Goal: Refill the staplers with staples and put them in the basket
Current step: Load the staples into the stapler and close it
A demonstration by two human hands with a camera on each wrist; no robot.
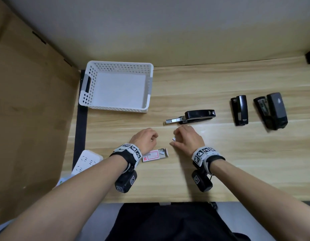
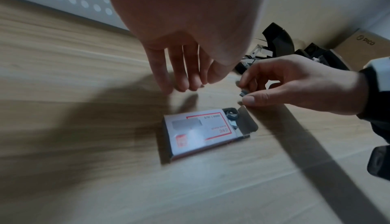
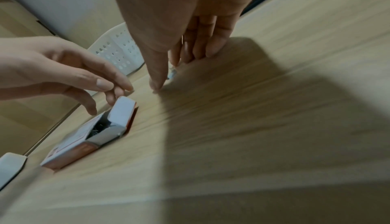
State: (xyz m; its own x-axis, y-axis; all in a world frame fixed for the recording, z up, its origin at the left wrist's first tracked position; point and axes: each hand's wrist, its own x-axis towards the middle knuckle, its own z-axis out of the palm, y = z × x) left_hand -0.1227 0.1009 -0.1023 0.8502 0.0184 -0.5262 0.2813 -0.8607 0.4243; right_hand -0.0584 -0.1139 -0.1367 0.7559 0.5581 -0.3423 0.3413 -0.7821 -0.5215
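A black stapler [image 1: 194, 116] lies mid-table with its metal staple tray slid out to the left. Two more black staplers [image 1: 239, 110] [image 1: 272, 111] lie at the right. The white perforated basket [image 1: 88, 87] stands at the back left with nothing in it. A red-and-white staple box [image 1: 153, 155] [image 2: 200, 132] [image 3: 99, 129] lies open between my wrists, staples showing at its mouth. My right hand [image 1: 187, 138] [image 3: 168, 56] pinches a small strip of staples [image 1: 174, 139] [image 2: 243, 93] [image 3: 173, 74] just in front of the stapler. My left hand [image 1: 145, 138] [image 2: 181, 71] hovers beside the box, fingers relaxed and holding nothing.
A white power strip [image 1: 86, 161] lies at the table's left front edge. Brown cardboard [image 1: 29, 110] walls off the left side. A cardboard box marked PICO [image 2: 363, 44] stands behind the staplers. Bare wooden table [image 1: 237, 162] stretches to the right front.
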